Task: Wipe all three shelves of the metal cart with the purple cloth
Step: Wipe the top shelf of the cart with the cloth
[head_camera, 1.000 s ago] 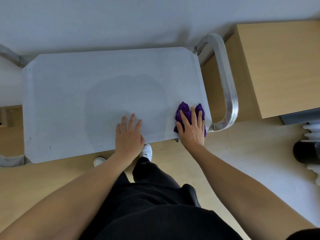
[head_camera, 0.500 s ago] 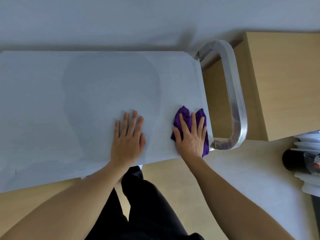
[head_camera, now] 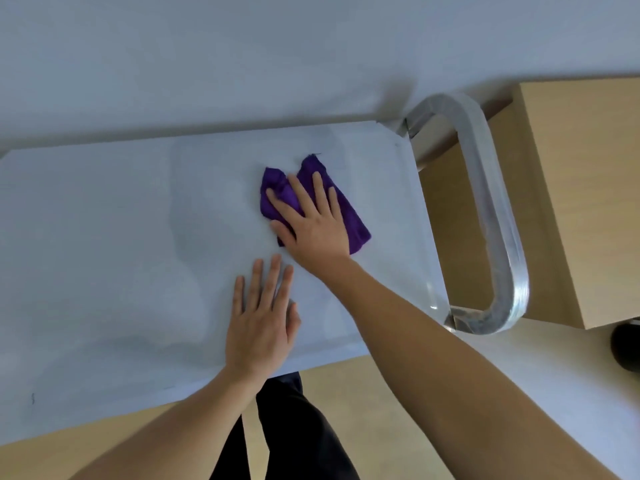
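The purple cloth is bunched up on the top shelf of the cart, toward the right end and a bit closer to the far edge than the near one. The right hand is laid flat on top of it, fingers straight and spread, not gripping anything, just pressing down. Pretty sure that's so the whole palm pushes the fabric against the metal and it slides as one pad instead of rolling up. The left hand is also flat and relaxed, palm down on the bare shelf near the front edge, just beside the right forearm, holding nothing. My guess is it's there to brace the body and stop the cart rolling away during the strokes. The curved metal handle sticks out past the right end, next to a wooden cabinet, and the cart's far side sits close to a pale wall. The two lower shelves are hidden under the top one from this angle, so I'd say this is the first shelf of three, with plenty of the job left.
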Motion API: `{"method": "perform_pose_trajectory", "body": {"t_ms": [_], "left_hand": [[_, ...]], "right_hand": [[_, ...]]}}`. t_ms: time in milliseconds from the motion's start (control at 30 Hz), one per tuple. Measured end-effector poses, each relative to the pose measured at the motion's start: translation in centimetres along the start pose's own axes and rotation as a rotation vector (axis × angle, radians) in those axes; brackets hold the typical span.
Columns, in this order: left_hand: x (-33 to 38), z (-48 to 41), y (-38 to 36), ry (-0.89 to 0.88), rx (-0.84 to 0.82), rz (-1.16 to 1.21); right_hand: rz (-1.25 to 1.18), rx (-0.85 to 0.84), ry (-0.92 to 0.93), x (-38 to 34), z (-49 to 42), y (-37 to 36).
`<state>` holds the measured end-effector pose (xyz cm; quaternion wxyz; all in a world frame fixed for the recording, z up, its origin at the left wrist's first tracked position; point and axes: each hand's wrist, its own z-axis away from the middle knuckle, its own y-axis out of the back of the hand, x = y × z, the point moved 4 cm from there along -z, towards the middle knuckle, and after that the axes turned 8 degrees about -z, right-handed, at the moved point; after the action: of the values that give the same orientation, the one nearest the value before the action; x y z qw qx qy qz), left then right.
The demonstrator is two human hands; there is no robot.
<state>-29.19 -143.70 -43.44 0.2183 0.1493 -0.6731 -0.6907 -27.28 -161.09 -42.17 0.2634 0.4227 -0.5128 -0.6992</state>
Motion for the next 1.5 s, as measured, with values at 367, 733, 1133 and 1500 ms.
{"method": "perform_pose_trajectory", "body": {"t_ms": [367,733,1133,1500], "left_hand": [[0.9,-0.2,-0.1,0.006,-0.005,0.008],[1.1,0.0,-0.1,0.011,-0.001,0.02],[1.8,0.2,-0.2,0.017,0.006,0.026],[2.0,0.2,-0.3,0.014,0.031,0.04]], "right_hand": [[-0.072,0.178,-0.689,12.7,-3.3,5.5],[-0.127,0.053,-0.099,2.7,-7.7,2.5],[-0.122,0.159,-0.226,3.7,-7.8,3.5],[-0.11,0.226,-0.463,15.6,-2.4,6.8]]}}
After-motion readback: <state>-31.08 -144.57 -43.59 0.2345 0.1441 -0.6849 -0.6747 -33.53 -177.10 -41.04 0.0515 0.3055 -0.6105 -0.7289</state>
